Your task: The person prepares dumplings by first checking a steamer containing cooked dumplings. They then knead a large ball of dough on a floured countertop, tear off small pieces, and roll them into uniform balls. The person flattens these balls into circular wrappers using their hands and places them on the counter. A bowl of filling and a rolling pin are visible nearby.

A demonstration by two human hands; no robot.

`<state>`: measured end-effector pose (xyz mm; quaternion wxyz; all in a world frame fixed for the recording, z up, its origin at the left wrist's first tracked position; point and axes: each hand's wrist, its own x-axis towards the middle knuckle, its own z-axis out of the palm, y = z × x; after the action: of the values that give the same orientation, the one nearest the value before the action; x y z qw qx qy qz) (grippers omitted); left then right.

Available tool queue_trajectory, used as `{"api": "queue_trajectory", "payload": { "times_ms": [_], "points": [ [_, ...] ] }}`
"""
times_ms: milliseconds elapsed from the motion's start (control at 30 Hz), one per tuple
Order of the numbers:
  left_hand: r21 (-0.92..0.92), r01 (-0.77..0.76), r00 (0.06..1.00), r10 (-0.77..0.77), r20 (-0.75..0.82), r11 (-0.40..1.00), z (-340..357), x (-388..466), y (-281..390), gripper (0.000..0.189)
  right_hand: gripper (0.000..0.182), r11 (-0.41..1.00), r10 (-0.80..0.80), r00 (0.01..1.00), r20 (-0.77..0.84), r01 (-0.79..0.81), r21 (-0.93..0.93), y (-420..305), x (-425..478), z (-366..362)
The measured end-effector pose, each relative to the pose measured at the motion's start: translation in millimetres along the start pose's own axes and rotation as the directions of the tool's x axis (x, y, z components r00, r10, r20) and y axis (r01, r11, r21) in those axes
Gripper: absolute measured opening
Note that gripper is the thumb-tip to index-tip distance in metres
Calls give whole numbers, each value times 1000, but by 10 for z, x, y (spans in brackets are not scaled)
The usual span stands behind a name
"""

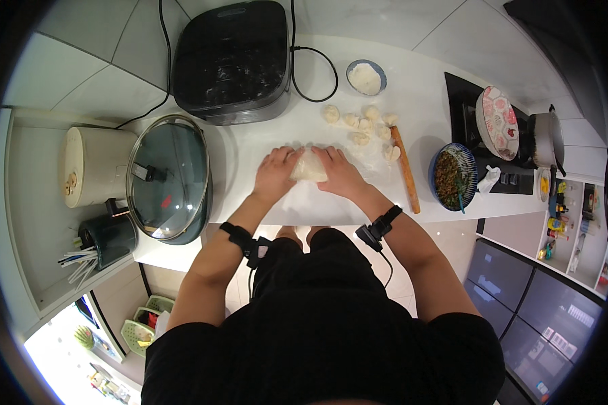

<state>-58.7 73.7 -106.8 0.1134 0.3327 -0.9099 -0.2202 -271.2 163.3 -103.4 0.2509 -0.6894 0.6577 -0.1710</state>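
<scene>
On the white countertop (238, 167), a lump of pale dough (309, 166) lies between my two hands. My left hand (277, 169) presses against its left side, fingers bent. From the other side, my right hand (338, 169) rests on the dough with its thumb low and fingers over the far edge. Several small dough pieces (365, 125) lie beyond and to the right. A wooden rolling pin (406, 169) is beside them, one end near the pieces. Farther back stands a bowl of white flour (366, 78). A blue-and-white bowl of chopped filling (448, 177) holds a spoon.
A black appliance (233, 61) stands at the back left, its cord looping over the counter. At the left is a large pan with a glass lid (168, 177). A patterned plate (497, 123) and a metal pot (546, 139) are on the hob at the right.
</scene>
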Motion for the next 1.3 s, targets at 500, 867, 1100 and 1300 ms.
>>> {"api": "queue_trajectory", "payload": {
  "times_ms": [500,867,1100,1300],
  "points": [
    [-3,236,957,-233,-173,972,-382,-426,-133,104,95,982,-11,992,-124,33,184,36,45,-79],
    [-89,-160,962,176,207,983,-184,-817,-186,50,10,866,441,845,-303,-311,392,50,-1446,-325],
    [-292,-1,961,82,264,956,-74,-763,-250,27,10,829,540,740,-401,-385,405,-284,-2115,-170],
    [-334,165,880,15,475,928,-210,-603,220,25,11,680,733,558,-389,-581,448,-247,-2534,-367]
  ]
}}
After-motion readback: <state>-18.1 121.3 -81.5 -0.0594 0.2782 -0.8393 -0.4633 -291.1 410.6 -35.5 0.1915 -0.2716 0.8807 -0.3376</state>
